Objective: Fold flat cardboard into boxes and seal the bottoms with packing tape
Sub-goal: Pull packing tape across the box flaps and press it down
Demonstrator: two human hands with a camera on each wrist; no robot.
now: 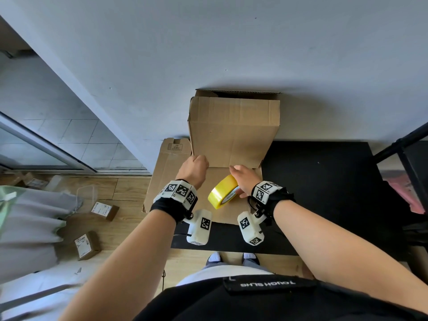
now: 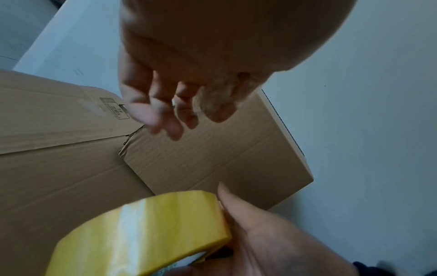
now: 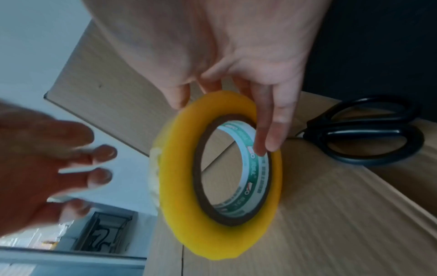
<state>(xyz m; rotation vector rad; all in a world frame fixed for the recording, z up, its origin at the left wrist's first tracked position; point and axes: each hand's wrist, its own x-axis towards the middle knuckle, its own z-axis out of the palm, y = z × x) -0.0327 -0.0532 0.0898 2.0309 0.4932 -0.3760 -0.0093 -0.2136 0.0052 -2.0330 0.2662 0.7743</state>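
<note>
Black table [image 1: 324,181] against white wall [image 1: 231,42]; one tape roll [image 1: 223,191] gripped by right hand [image 1: 245,179], left hand [image 1: 193,169] loose-fingered, holding nothing (one scissors [image 3: 369,132], two cardboard pieces).

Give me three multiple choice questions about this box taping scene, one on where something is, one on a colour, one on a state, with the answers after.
1. Where do the scissors lie?
A. On the flat cardboard beside the tape roll
B. On the wooden floor
C. Inside the folded box

2. What colour is the tape roll?
A. Red
B. Yellow
C. Black

3. What is the right hand doing?
A. Hanging idle at the person's side
B. Gripping the scissors
C. Holding the tape roll with its fingers through the core

Answers: 1 A, the right wrist view shows the black scissors on cardboard next to the roll. 2 B, every view shows the roll yellow. 3 C, the right wrist view shows a fingertip inside the core, while the left hand holds nothing.
</note>
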